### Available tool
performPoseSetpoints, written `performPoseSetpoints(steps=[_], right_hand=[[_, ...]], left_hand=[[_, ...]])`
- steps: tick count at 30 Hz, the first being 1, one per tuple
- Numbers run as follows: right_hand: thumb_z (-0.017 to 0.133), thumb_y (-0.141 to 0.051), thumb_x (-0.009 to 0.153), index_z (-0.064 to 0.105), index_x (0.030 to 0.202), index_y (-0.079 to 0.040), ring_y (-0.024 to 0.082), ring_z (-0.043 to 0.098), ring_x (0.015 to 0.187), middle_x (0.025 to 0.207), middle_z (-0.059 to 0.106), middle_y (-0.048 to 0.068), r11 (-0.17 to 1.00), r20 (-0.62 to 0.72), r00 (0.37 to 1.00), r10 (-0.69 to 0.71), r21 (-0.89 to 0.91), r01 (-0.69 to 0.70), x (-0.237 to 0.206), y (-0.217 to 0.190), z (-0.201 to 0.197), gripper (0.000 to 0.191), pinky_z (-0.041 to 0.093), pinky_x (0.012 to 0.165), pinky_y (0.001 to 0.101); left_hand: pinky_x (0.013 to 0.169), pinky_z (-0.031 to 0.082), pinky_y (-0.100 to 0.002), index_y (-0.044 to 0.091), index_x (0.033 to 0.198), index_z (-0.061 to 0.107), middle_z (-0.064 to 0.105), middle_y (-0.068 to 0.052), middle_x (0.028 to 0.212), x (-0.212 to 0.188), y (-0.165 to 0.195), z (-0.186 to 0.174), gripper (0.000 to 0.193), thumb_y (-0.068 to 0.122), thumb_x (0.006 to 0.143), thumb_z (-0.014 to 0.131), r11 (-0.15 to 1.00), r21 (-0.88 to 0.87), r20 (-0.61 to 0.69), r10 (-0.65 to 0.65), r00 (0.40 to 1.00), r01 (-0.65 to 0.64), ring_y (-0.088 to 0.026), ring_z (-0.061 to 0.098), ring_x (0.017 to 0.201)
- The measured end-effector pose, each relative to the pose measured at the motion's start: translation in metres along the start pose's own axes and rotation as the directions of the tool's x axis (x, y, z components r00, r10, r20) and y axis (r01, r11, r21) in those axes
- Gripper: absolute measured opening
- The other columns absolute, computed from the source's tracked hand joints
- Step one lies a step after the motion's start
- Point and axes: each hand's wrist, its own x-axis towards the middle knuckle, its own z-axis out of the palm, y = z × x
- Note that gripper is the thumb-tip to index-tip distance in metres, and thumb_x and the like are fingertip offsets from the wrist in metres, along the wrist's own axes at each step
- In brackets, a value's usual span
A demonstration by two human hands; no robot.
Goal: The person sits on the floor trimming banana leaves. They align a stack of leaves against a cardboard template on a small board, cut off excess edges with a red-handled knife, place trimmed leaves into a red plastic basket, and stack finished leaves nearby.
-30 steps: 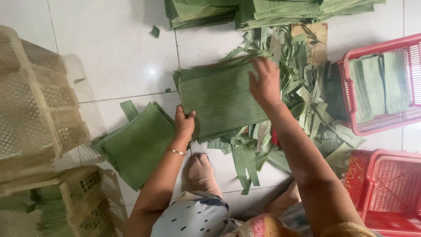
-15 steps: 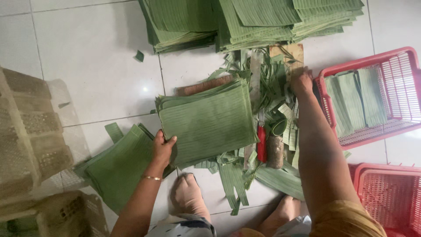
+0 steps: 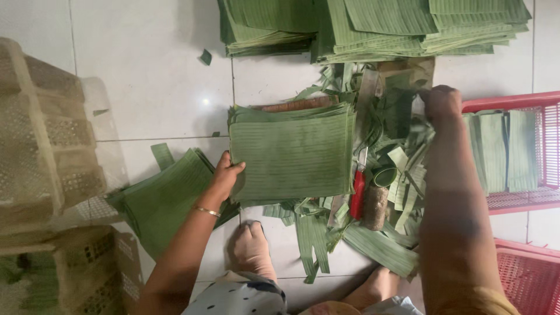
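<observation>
Stacked square-cut green banana-leaf sheets (image 3: 291, 151) sit on the white tiled floor (image 3: 146, 70), centre of view, resting on a brown wooden board (image 3: 297, 104) whose far edge shows behind them. Left hand (image 3: 224, 175) grips the stack's near-left corner, thumb on top, fingers curled under the edge; thin gold bangle (image 3: 206, 211) on that wrist.

Right hand (image 3: 441, 103) is well right of the stack, closed into a loose fist over the heap of torn green leaf scraps (image 3: 402, 175). Cannot tell if it holds a scrap; fingers are hidden from this angle.

Second pile of cut green leaf sheets (image 3: 163, 198) lies just left of the left hand, tilted, partly under the forearm. Red-handled knife (image 3: 357, 195) lies at the stack's right edge, touching scraps, next to a short brown cylindrical block (image 3: 376, 207).

2 large piles of uncut green leaf sheets (image 3: 379, 26) run along the top. Red plastic mesh basket (image 3: 548, 151) at right holds folded green leaf pieces (image 3: 501, 149); a 2nd red mesh basket (image 3: 525, 274) sits below it. Beige plastic crates (image 3: 41, 146) stacked at left. 2 bare feet (image 3: 251, 251) show near the bottom edge, under the stack.
</observation>
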Motion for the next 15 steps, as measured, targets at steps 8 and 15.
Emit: performPoseSetpoints(steps=[8, 15], right_hand=[[0.061, -0.001, 0.091, 0.062, 0.096, 0.003, 0.025, 0.063, 0.083, 0.093, 0.067, 0.018, 0.669, -0.377, 0.738, 0.560, 0.731, -0.135, -0.070, -0.008, -0.027, 0.006, 0.049, 0.077, 0.0393], [0.048, -0.026, 0.093, 0.050, 0.141, 0.003, 0.036, 0.068, 0.121, 0.131, 0.059, 0.021, -0.583, 0.075, 0.656, 0.751, 0.541, 0.606, -0.110, -0.012, -0.012, 0.056, 0.065, 0.097, 0.0519]], left_hand=[[0.103, 0.042, -0.040, 0.004, 0.122, 0.054, 0.060, -0.011, 0.121, -0.002, 0.001, 0.005, 0.039, 0.021, 0.088, 0.061, 0.983, -0.166, -0.012, -0.083, 0.997, 0.079, -0.024, 0.052, 0.115], [0.110, 0.036, -0.040, 0.005, 0.129, 0.051, 0.058, -0.012, 0.130, -0.006, 0.004, 0.017, 0.046, 0.024, 0.088, 0.058, 0.977, -0.210, -0.030, -0.028, 0.999, 0.021, -0.024, 0.048, 0.125]])
